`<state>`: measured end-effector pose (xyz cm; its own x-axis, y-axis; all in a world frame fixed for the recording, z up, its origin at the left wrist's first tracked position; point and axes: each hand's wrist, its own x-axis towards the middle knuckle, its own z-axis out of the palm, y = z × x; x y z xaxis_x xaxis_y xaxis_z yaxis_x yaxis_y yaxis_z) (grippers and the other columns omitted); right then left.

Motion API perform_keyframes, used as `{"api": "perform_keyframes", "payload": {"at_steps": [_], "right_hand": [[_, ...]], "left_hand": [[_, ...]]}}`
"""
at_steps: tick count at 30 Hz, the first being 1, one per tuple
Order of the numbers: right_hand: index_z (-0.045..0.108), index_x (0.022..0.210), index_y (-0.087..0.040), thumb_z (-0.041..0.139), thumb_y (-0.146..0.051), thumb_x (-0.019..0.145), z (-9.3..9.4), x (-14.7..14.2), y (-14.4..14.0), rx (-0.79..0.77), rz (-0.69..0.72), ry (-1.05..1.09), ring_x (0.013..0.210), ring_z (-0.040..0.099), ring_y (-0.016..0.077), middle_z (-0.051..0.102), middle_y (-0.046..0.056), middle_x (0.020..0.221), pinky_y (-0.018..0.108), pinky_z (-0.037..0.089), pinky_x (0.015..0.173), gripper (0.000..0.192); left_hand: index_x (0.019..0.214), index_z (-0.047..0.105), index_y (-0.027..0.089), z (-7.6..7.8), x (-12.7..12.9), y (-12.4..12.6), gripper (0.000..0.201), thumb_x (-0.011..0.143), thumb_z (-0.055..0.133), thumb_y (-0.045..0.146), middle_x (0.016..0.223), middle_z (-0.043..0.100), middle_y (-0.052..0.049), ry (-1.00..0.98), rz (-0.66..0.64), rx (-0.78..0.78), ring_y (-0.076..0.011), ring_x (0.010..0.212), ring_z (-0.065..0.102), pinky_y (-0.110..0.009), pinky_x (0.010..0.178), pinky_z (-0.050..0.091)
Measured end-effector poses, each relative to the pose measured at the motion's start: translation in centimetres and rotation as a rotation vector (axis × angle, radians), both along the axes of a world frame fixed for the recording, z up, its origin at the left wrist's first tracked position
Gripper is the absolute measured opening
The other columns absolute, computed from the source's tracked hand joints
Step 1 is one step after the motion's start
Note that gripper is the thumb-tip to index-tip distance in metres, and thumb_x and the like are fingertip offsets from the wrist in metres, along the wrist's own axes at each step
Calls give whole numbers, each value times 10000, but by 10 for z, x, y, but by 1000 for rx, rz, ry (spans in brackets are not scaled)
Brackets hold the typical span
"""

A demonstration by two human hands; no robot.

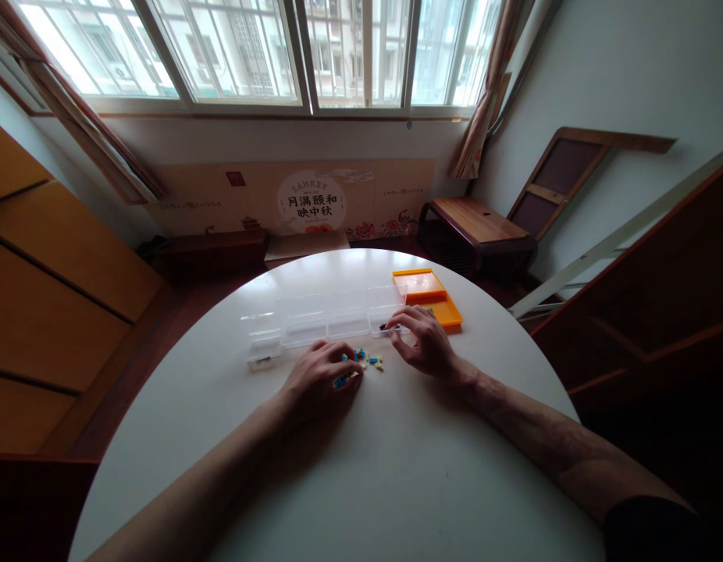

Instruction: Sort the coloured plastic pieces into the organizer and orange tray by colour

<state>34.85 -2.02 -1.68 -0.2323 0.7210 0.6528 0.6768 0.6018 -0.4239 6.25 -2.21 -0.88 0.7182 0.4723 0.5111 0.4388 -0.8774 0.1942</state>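
Observation:
My left hand (323, 370) rests on the table with its fingers curved and apart around a loose pile of small blue and yellow pieces (340, 382). More such pieces (374, 361) lie just right of its fingertips. My right hand (425, 340) reaches over the right end of a clear plastic compartment box (306, 334), thumb and fingers apart. Small dark pieces (383, 327) show in the compartment by its fingertips. The pieces are too small to name. Behind the right hand is an orange tray (452, 311), partly covered by that hand; bits of green show at its near edge.
All this stands on a round white table (390, 476). The box's clear lids stand raised along its far side. A small clear box (264, 351) sits at the left end. Beyond the table are a wooden stool (479, 218), a printed cardboard panel (361, 199) and windows.

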Motion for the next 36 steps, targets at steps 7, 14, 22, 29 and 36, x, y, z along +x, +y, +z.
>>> {"api": "perform_keyframes", "payload": {"at_steps": [7,14,22,29,36], "right_hand": [[734,1036,-246,691,-178,978,1,-1,-2,11,30,-23,1028,676,264,767,53,1080,440,508,994,98],[724,1037,-254,678,-200,1000,1,-3,-5,36,135,-60,1022,680,256,773,54,1073,442,528,985,79],[740,1073,-289,700,-260,1021,3,-10,-7,21,378,-148,1014,718,240,803,37,1061,436,565,1002,71],[758,1063,-288,718,-318,1068,2,-15,-7,52,468,-144,928,752,196,827,6,1016,406,558,1003,50],[773,1054,-287,691,-314,1086,3,-18,-8,27,464,-145,913,751,194,833,4,1001,409,563,1009,91]], "left_hand": [[999,796,272,1,1,-1,49,984,750,277,1062,768,-27,5,38,-12,-178,881,713,-356,882,494],[964,766,247,2,3,-1,127,1052,675,236,1007,762,-20,-17,17,1,-154,857,711,-336,865,490],[1085,754,236,4,-1,3,117,1099,648,283,1066,761,-56,-61,7,-42,-169,913,730,-318,850,518],[1049,746,230,6,4,1,89,1095,673,250,1030,761,-39,-92,-36,35,-162,896,727,-324,864,525],[1037,759,239,7,5,0,101,1092,675,250,1034,770,-43,-105,-34,63,-160,895,729,-318,852,529]]}}
